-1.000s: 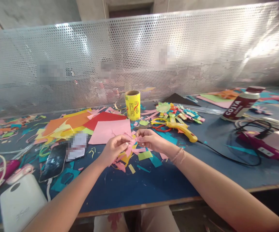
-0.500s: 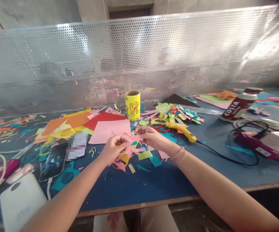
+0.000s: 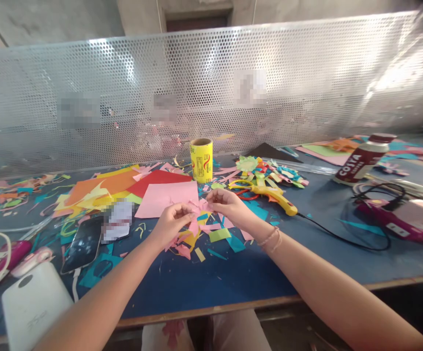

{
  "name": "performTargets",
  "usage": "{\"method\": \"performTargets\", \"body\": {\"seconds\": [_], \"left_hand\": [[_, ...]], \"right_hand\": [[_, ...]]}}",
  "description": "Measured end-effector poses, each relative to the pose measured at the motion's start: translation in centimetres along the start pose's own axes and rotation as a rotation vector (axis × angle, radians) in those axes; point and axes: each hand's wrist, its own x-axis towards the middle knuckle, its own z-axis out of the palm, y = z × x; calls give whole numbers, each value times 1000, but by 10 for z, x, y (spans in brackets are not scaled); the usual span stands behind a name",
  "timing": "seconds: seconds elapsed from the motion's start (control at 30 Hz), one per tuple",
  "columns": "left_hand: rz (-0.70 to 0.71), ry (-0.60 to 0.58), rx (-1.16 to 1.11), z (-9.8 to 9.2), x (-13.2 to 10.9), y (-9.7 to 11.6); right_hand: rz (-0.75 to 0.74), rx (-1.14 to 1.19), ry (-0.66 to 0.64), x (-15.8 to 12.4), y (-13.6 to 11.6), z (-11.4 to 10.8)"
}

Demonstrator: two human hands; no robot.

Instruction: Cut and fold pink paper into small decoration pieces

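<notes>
My left hand [image 3: 170, 223] and my right hand [image 3: 227, 204] meet over the middle of the blue table [image 3: 233, 278], both pinched on a small pink cut-paper piece [image 3: 198, 211] held between them. Under the hands lies a heap of coloured paper scraps [image 3: 211, 236]. A pink paper sheet [image 3: 165, 197] lies just behind my left hand. A yellow glue gun [image 3: 273, 195] with a black cable rests to the right of my right hand, beside red-handled scissors [image 3: 242, 193].
A yellow tape roll [image 3: 201, 159] stands behind the hands. Coloured sheets [image 3: 101, 187] and a phone [image 3: 83, 243] lie left, a white device [image 3: 31, 304] at the near left. A coffee bottle [image 3: 365, 158] and pink tool [image 3: 397, 219] sit right. Perforated metal screen [image 3: 211, 92] closes the back.
My right hand has shifted slightly up and away from me with the pink piece. My left hand keeps its pinch almost in place.
</notes>
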Motion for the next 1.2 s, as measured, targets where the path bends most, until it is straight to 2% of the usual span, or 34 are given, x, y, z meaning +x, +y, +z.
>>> {"method": "performTargets", "body": {"seconds": [0.23,0.63,0.87,1.2], "left_hand": [[-11,-22,-63,-1,2,-5],[-30,-25,-97,1,2,-4],[-11,-28,-103,-1,4,-8],[-6,-6,-134,-1,5,-11]], "right_hand": [[-102,-91,29,0,-2,-1],[-333,-387,147,-6,1,3],[-355,-482,163,-9,0,4],[-215,-219,87,-6,-1,3]]}}
